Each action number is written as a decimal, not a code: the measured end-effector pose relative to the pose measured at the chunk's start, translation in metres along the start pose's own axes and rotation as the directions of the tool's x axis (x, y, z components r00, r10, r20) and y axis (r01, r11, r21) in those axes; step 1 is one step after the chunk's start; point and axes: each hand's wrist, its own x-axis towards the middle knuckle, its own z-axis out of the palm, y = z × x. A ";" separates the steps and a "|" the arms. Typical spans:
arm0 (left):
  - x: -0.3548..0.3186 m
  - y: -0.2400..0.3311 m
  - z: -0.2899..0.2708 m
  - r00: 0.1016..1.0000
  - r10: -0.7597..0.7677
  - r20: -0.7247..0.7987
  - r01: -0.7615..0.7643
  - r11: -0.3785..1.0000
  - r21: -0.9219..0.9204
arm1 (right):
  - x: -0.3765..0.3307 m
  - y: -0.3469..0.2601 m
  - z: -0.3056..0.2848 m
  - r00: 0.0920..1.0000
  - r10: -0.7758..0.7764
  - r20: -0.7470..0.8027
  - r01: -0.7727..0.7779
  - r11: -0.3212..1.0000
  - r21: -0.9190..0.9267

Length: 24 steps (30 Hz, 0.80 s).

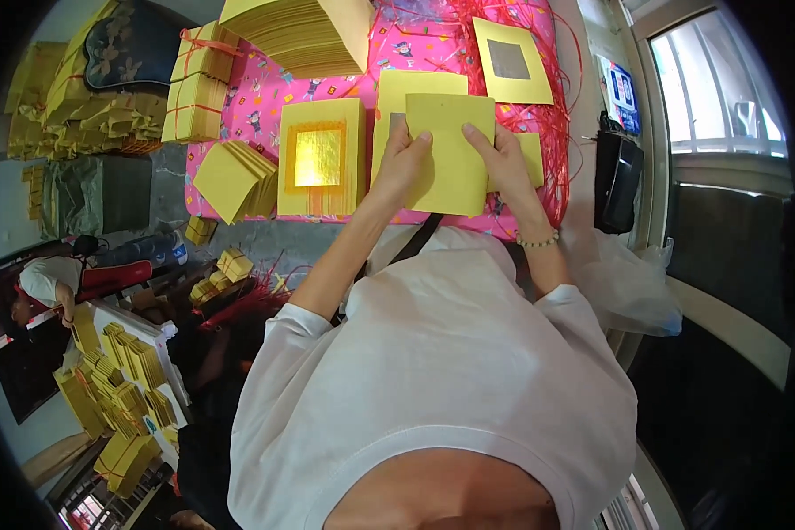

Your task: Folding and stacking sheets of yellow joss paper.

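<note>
A plain yellow sheet of paper is held up over the near edge of the pink table; whether it is one sheet or a thin stack I cannot tell. My left hand grips its left edge, thumb lying on the front. On the opposite edge, my right hand pinches it the same way, with a beaded bracelet at the wrist. Behind it lies another yellow paper, partly covered. To the left rests a yellow paper stack topped by a shiny gold foil square.
The pink patterned cloth also bears a fanned yellow stack, a tall stack, tied bundles, a sheet with a grey square and red string. A person works at lower left. A window is at right.
</note>
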 end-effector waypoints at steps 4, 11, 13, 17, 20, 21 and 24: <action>-0.001 -0.007 -0.004 1.000 0.005 -0.012 -0.004 0.999 0.052 | 0.017 0.010 -0.012 0.999 0.034 -0.023 -0.033 0.999 0.029; -0.002 -0.011 -0.015 0.998 -0.026 -0.059 0.035 0.986 0.162 | 0.005 -0.007 -0.013 0.980 0.199 0.032 -0.194 0.975 -0.113; -0.005 -0.003 -0.012 0.995 0.009 -0.096 0.002 0.993 0.117 | -0.004 -0.003 -0.019 0.957 0.270 0.109 -0.254 0.957 -0.140; -0.006 0.000 -0.012 0.998 -0.030 -0.054 0.037 0.990 0.136 | -0.017 0.005 -0.022 0.949 0.265 0.170 -0.244 0.960 -0.138; -0.005 -0.006 -0.012 0.996 -0.043 -0.075 0.052 0.991 0.121 | -0.017 0.009 -0.025 0.953 0.266 0.147 -0.242 0.957 -0.159; -0.004 -0.008 -0.013 0.997 -0.018 -0.075 0.029 0.990 0.139 | -0.017 0.010 -0.026 0.948 0.288 0.134 -0.256 0.943 -0.212; -0.004 -0.007 -0.015 0.998 -0.011 -0.064 0.021 0.988 0.152 | -0.023 0.013 -0.024 0.937 0.308 0.166 -0.277 0.943 -0.187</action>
